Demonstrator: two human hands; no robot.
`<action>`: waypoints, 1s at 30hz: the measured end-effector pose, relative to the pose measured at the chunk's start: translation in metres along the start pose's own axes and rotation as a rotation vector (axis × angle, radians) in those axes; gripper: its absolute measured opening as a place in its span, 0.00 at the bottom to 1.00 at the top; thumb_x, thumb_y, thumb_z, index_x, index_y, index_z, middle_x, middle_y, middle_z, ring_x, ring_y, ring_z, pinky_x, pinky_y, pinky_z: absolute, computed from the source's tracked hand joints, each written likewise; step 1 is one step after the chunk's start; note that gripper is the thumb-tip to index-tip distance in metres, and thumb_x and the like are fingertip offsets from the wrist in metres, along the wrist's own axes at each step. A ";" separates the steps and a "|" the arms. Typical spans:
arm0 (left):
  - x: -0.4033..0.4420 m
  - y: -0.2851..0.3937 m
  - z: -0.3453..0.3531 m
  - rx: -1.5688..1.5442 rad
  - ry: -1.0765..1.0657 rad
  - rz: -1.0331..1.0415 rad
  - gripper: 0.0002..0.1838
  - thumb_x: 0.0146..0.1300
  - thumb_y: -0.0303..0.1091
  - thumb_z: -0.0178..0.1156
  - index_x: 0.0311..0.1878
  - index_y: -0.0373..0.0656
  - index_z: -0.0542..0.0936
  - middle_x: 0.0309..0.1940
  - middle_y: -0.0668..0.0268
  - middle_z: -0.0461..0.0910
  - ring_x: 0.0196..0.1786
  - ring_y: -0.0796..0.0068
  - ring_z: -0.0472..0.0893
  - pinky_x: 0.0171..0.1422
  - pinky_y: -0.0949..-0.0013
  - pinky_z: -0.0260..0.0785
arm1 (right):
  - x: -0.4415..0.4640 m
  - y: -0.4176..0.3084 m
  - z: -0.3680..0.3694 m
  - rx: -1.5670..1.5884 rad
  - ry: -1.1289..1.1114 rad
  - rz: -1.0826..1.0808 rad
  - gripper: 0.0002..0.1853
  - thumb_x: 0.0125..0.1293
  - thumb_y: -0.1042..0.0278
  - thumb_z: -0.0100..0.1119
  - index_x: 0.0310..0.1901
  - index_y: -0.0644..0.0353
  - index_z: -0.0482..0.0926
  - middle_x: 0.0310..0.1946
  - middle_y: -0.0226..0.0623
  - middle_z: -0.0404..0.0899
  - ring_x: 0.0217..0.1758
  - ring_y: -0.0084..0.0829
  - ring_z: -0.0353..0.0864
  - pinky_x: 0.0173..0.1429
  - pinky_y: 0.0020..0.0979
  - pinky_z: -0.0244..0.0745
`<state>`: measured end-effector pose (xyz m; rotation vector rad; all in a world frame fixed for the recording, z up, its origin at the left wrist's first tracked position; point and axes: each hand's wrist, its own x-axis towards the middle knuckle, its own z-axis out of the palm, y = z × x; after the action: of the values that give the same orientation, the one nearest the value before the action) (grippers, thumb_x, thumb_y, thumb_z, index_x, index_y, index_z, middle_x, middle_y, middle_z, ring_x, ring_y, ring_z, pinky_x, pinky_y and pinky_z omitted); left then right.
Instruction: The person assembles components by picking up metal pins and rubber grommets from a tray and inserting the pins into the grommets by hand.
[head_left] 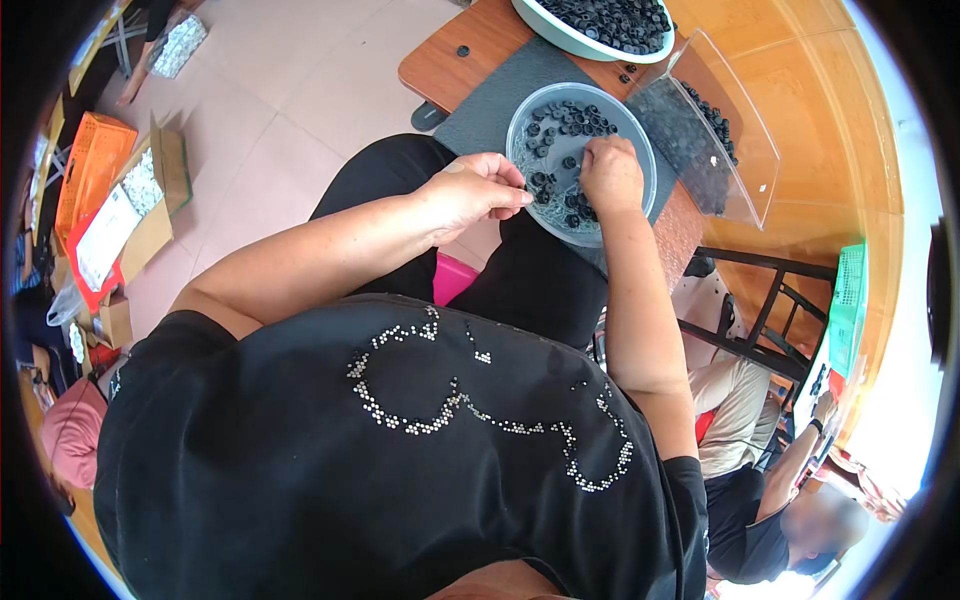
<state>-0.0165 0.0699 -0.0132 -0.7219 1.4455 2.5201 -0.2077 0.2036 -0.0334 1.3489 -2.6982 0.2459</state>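
Note:
A round clear plastic bowl (648, 190) sits at the table edge by my knees. In it lie several small black round parts (580, 118) and thin clear strands or rings (552, 212). My left hand (482, 190) is at the bowl's left rim, thumb and fingers pinched together around a small black part (528, 188). Over the bowl's right side, my right hand (612, 176) has its fingers curled and closed, tips pointing down toward the black parts. Whatever sits between those fingertips is hidden.
A pale basin (530, 18) heaped with black parts stands behind the bowl. To the right, a clear plastic box (735, 150) leans beside more black parts. An orange crate (95, 165) and a cardboard box (160, 210) are on the floor at left. Another person (750, 510) sits at lower right.

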 end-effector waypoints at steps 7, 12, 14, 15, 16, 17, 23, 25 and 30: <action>0.002 0.003 0.000 -0.123 -0.021 0.008 0.09 0.59 0.29 0.61 0.42 0.42 0.73 0.32 0.70 0.75 0.35 0.82 0.74 0.42 0.79 0.68 | -0.014 0.001 -0.003 0.770 0.086 0.335 0.03 0.58 0.76 0.57 0.33 0.62 0.79 0.27 0.34 0.80 0.28 0.27 0.76 0.33 0.26 0.72; 0.009 0.002 0.008 -0.227 -0.073 0.007 0.09 0.61 0.27 0.59 0.43 0.39 0.73 0.34 0.67 0.76 0.37 0.80 0.76 0.42 0.78 0.70 | -0.032 -0.006 -0.020 1.322 0.044 0.573 0.02 0.60 0.77 0.57 0.34 0.64 0.78 0.27 0.29 0.78 0.27 0.16 0.73 0.28 0.18 0.67; 0.012 0.003 0.012 -0.246 -0.073 0.000 0.09 0.61 0.28 0.58 0.43 0.38 0.73 0.35 0.67 0.77 0.38 0.79 0.77 0.42 0.78 0.70 | -0.038 -0.004 -0.024 1.512 0.070 0.667 0.01 0.60 0.77 0.58 0.33 0.63 0.78 0.27 0.29 0.78 0.27 0.16 0.73 0.28 0.18 0.66; 0.013 0.003 0.013 -0.258 -0.071 -0.003 0.09 0.62 0.28 0.58 0.43 0.37 0.73 0.35 0.66 0.77 0.38 0.79 0.77 0.42 0.78 0.70 | -0.040 -0.004 -0.025 1.607 0.080 0.713 0.01 0.60 0.77 0.58 0.33 0.63 0.78 0.27 0.29 0.78 0.26 0.16 0.72 0.28 0.18 0.66; 0.013 0.004 0.015 -0.262 -0.070 -0.003 0.08 0.61 0.28 0.59 0.42 0.38 0.74 0.34 0.66 0.77 0.37 0.79 0.77 0.42 0.78 0.71 | -0.044 0.000 -0.023 1.566 0.068 0.687 0.01 0.60 0.76 0.58 0.33 0.62 0.78 0.28 0.29 0.78 0.27 0.17 0.73 0.29 0.18 0.67; 0.012 0.005 0.016 -0.266 -0.069 -0.002 0.07 0.60 0.27 0.60 0.41 0.38 0.74 0.34 0.66 0.77 0.36 0.79 0.77 0.42 0.78 0.72 | -0.048 0.007 -0.019 1.526 0.056 0.660 0.01 0.60 0.76 0.58 0.33 0.62 0.78 0.28 0.30 0.79 0.27 0.18 0.74 0.30 0.18 0.68; 0.012 0.004 0.022 -0.237 -0.090 -0.001 0.09 0.62 0.30 0.59 0.44 0.37 0.74 0.36 0.66 0.77 0.39 0.78 0.77 0.43 0.78 0.70 | -0.059 0.004 -0.025 1.517 0.065 0.644 0.02 0.60 0.77 0.59 0.35 0.64 0.78 0.28 0.31 0.79 0.27 0.18 0.74 0.30 0.18 0.69; 0.012 0.003 0.022 -0.231 -0.084 -0.005 0.10 0.62 0.30 0.59 0.44 0.37 0.74 0.36 0.66 0.77 0.39 0.78 0.77 0.43 0.77 0.70 | -0.059 0.003 -0.027 1.464 0.090 0.632 0.04 0.59 0.78 0.59 0.36 0.65 0.78 0.28 0.32 0.79 0.27 0.18 0.75 0.30 0.18 0.69; 0.009 0.005 0.020 -0.230 -0.041 -0.018 0.10 0.62 0.30 0.59 0.44 0.37 0.74 0.37 0.65 0.76 0.40 0.77 0.77 0.43 0.77 0.71 | -0.057 0.003 -0.033 1.279 0.051 0.550 0.08 0.60 0.79 0.57 0.41 0.68 0.78 0.32 0.36 0.81 0.31 0.21 0.78 0.33 0.19 0.72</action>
<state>-0.0323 0.0830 -0.0057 -0.7079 1.1418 2.6989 -0.1754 0.2566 -0.0110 0.5430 -2.7376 2.2432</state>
